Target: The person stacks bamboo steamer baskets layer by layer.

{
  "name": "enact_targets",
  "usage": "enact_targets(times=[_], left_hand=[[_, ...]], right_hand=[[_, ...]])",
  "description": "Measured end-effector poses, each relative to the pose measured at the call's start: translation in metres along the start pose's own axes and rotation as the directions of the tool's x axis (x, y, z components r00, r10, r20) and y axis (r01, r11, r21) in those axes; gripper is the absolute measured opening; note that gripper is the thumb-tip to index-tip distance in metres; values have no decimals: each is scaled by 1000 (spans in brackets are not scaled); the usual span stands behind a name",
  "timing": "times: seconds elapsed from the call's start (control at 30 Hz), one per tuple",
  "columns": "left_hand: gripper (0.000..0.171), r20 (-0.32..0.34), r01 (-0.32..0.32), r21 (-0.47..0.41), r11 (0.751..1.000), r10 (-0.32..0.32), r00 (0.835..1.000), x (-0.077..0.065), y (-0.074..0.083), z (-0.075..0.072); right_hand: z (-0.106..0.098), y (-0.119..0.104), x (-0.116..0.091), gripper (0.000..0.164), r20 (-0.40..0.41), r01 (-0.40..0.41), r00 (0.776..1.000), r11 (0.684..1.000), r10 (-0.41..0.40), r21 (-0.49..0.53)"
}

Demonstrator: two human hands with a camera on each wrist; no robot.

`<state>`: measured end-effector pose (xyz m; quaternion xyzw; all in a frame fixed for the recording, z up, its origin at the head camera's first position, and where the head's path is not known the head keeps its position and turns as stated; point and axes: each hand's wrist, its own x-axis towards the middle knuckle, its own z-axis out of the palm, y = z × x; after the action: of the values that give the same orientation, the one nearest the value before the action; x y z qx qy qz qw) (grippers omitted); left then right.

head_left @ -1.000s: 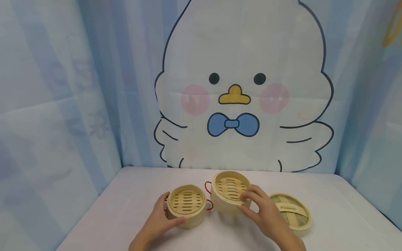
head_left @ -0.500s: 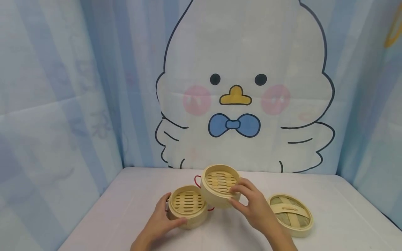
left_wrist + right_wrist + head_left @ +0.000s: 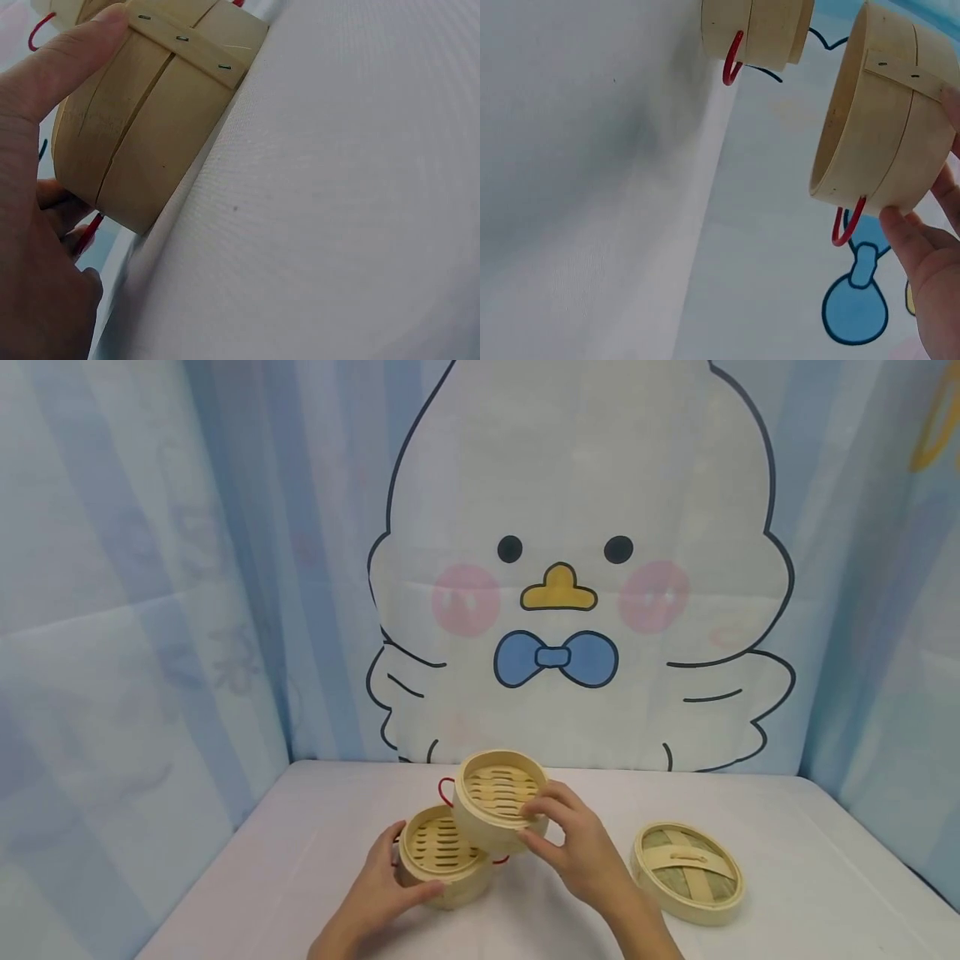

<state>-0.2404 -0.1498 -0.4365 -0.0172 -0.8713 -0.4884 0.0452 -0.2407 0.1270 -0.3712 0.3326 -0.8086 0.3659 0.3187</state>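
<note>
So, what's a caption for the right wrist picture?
Right hand holds a steamer basket above the table, where a second basket stands.

Steamer basket (image 3: 889, 116) in matt, smooth wood

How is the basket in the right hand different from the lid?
The basket has a slotted floor; the lid has a strap across its top. The basket has a red loop on its side; none shows on the lid. The right hand holds the basket up, but the lid lies on the table. Both are round and pale.
</note>
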Motion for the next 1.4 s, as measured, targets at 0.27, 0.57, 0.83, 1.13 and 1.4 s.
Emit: enact_targets(times=[0.27,0.57,0.83,1.13,1.4], left_hand=[[117,6,-9,3,1000,9,1000,-1,-1,-3],[116,8,-12,1,1000,12,1000,0,-1,-1],[115,10,-6,-18,1000,6,1000,1,-2,-2],[112,12,-17,-24,1000,17,1000,2,-3,-2],[114,8,-9,-33,999,9,1000,3,-1,-2]], right_hand=[[13,-7,2,30,-4,4,1000,1000,-4,22],[26,-13,5,29,44,-43,998,999,42,16],[34,-18,6,26,79,-57,995,998,55,16],[39,-21,8,24,104,-85,991,996,84,7],[45,-23,8,25,97,-52,994,999,51,0]])
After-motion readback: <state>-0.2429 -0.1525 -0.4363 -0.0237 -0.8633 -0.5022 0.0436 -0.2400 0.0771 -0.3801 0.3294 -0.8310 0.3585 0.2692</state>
